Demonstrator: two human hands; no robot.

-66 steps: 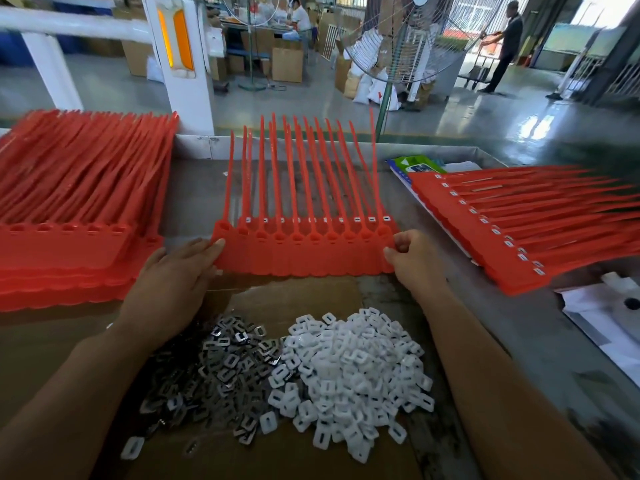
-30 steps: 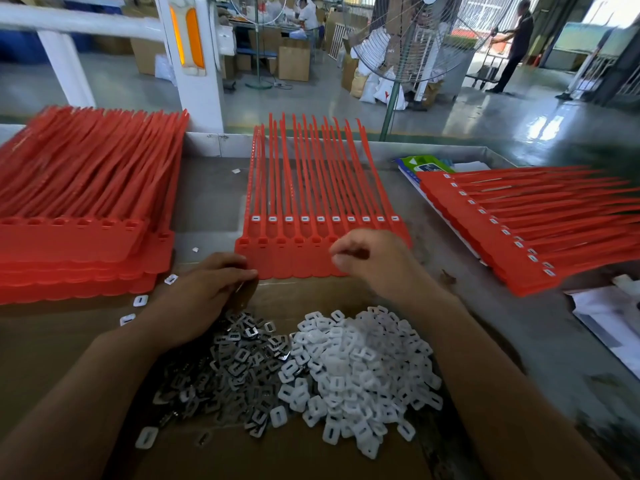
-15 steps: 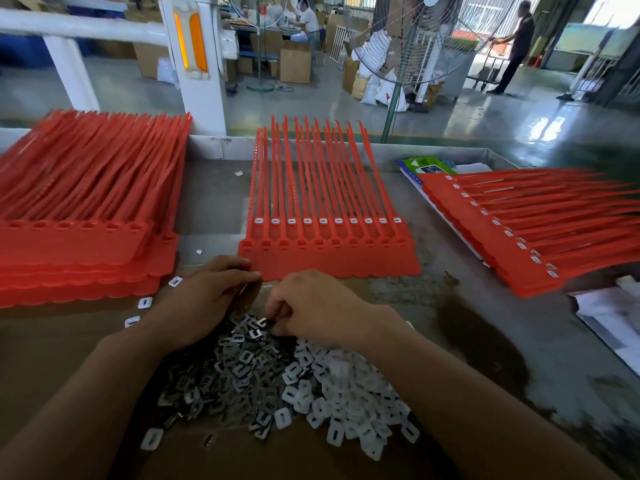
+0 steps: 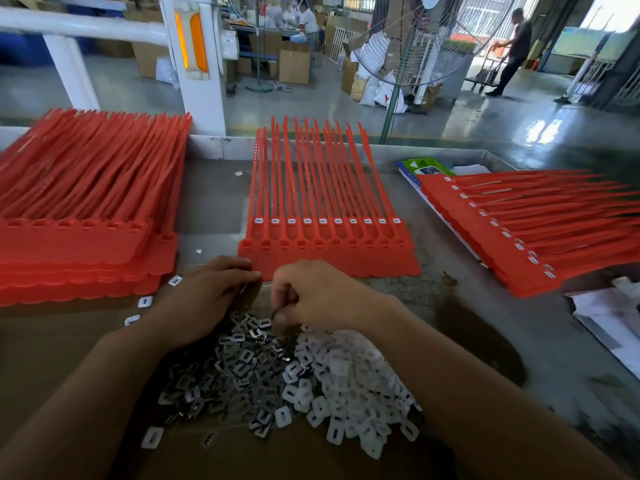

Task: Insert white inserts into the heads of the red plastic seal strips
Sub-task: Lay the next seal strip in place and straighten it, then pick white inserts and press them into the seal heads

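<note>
A sheet of joined red seal strips (image 4: 329, 251) lies flat in the middle of the table, tails pointing away, a row of white tabs across it. In front of it sits a pile of white inserts (image 4: 349, 382) beside a pile of dark metal clips (image 4: 235, 368). My left hand (image 4: 204, 299) rests palm down at the top of the metal pile, fingertips by the sheet's near left corner. My right hand (image 4: 311, 296) is curled just right of it, fingers pinched over the piles; what it pinches is hidden.
A thick stack of red strip sheets (image 4: 79, 216) lies at the left and another stack (image 4: 533, 230) at the right. White papers (image 4: 609, 317) sit at the right edge. Cardboard (image 4: 52, 341) covers the near table. A few loose inserts (image 4: 145, 301) lie at the left.
Both hands left the sheet's ends and came down to the piles. My right hand swept left from the sheet's right corner to beside my left hand.
</note>
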